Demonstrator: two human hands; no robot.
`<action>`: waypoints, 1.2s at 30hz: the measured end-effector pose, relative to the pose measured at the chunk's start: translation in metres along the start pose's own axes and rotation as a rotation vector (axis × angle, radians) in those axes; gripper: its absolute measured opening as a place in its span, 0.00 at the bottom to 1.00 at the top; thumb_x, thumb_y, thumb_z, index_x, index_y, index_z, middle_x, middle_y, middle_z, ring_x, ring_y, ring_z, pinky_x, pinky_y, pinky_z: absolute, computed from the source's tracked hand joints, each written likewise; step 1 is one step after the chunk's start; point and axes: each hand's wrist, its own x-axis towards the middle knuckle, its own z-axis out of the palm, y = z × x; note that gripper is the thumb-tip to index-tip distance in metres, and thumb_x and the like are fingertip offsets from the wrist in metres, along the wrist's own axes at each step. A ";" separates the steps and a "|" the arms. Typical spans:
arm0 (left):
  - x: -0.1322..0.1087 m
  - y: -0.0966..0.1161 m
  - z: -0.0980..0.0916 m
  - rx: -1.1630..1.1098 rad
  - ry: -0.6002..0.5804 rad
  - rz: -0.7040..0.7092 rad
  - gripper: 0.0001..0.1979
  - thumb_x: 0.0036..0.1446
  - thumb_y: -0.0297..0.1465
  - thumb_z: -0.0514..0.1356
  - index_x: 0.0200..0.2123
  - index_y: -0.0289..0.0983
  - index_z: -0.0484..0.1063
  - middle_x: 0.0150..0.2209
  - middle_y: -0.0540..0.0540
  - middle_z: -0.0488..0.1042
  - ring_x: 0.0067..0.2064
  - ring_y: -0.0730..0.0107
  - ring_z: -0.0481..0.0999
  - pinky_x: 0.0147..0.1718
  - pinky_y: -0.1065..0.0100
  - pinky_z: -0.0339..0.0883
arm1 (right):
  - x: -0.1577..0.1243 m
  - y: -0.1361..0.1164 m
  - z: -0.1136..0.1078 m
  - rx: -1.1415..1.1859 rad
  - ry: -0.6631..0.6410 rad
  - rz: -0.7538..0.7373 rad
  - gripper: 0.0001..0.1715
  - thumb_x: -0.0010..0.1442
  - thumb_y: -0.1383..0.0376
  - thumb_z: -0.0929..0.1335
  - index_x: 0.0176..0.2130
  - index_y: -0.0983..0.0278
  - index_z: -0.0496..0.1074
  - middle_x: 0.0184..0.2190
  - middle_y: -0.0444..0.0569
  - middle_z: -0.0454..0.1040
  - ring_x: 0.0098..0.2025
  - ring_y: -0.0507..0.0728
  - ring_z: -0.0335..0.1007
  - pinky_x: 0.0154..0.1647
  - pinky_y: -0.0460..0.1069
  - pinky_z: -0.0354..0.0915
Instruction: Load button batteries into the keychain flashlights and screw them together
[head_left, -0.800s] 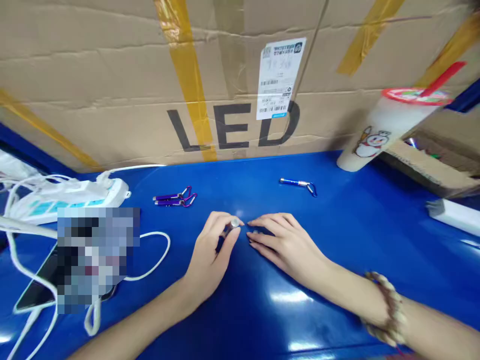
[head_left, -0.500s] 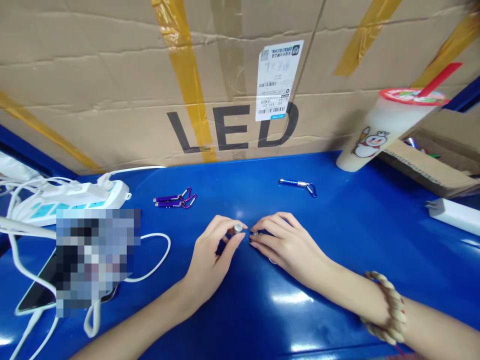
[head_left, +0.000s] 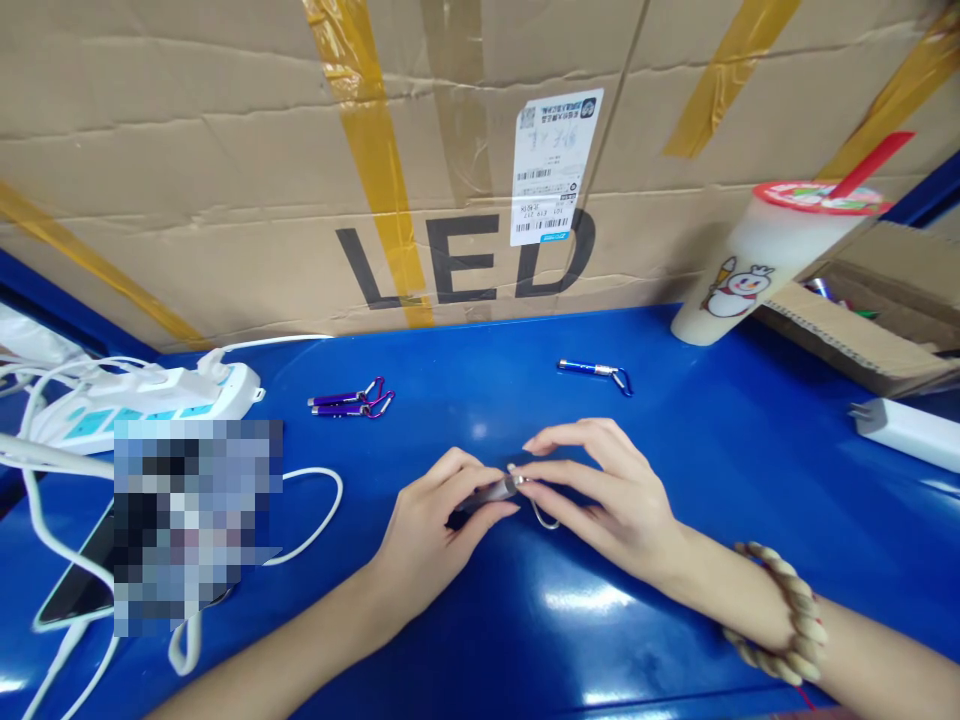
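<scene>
Two hands meet over the near middle of our glossy blue surface [head_left: 720, 440]. Our left hand [head_left: 431, 530] pinches one small dark metal keychain torch [head_left: 489, 492] by its barrel, and our right hand [head_left: 611, 495] grips its right end. Two purple keychain torches [head_left: 349, 403] lie far left. One blue keychain torch [head_left: 592, 368] lies far right, near one white snowman cup [head_left: 739, 285].

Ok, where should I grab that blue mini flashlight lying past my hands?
Pinch the barrel of the blue flashlight from above, fingers across its width. It lies flat on the table, lengthwise left to right; the wire clip at its right end looks too thin to hold steadily.
</scene>
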 end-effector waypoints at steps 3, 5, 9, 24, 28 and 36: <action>-0.001 0.001 0.001 -0.026 0.001 0.029 0.05 0.56 0.27 0.59 0.37 0.37 0.70 0.32 0.50 0.69 0.31 0.79 0.68 0.31 0.78 0.65 | -0.001 -0.005 -0.001 0.032 0.028 -0.039 0.05 0.55 0.69 0.70 0.35 0.66 0.74 0.36 0.50 0.72 0.37 0.52 0.67 0.37 0.49 0.63; -0.001 0.002 0.001 -0.034 0.008 0.045 0.05 0.56 0.27 0.59 0.37 0.37 0.70 0.32 0.50 0.69 0.30 0.79 0.68 0.31 0.78 0.65 | -0.002 -0.006 -0.001 0.046 0.034 -0.026 0.04 0.54 0.69 0.70 0.34 0.65 0.75 0.35 0.50 0.72 0.36 0.52 0.68 0.35 0.49 0.64; -0.001 0.003 0.001 -0.038 0.011 0.071 0.05 0.56 0.26 0.59 0.38 0.36 0.70 0.31 0.50 0.69 0.31 0.79 0.68 0.30 0.79 0.65 | 0.000 -0.006 -0.001 0.085 0.030 -0.005 0.04 0.54 0.69 0.70 0.33 0.65 0.75 0.34 0.50 0.71 0.34 0.51 0.68 0.33 0.47 0.67; -0.004 -0.002 0.003 -0.035 -0.012 -0.030 0.05 0.56 0.24 0.58 0.35 0.38 0.70 0.33 0.51 0.70 0.32 0.79 0.69 0.31 0.78 0.65 | 0.001 -0.002 0.003 0.142 -0.163 -0.001 0.04 0.56 0.66 0.69 0.34 0.64 0.74 0.41 0.51 0.70 0.37 0.52 0.68 0.37 0.49 0.68; -0.001 0.002 0.000 -0.022 0.035 -0.105 0.03 0.55 0.26 0.59 0.34 0.38 0.69 0.33 0.50 0.70 0.32 0.78 0.69 0.28 0.77 0.64 | 0.002 0.001 0.000 0.108 -0.148 0.042 0.09 0.56 0.64 0.69 0.39 0.64 0.72 0.39 0.51 0.71 0.38 0.52 0.68 0.37 0.48 0.67; 0.004 0.006 -0.003 0.004 0.070 -0.116 0.03 0.55 0.24 0.58 0.33 0.37 0.69 0.33 0.50 0.70 0.31 0.78 0.69 0.31 0.76 0.65 | -0.004 0.013 0.002 -0.244 -0.243 0.146 0.10 0.53 0.58 0.69 0.33 0.61 0.76 0.39 0.48 0.73 0.38 0.56 0.67 0.35 0.52 0.62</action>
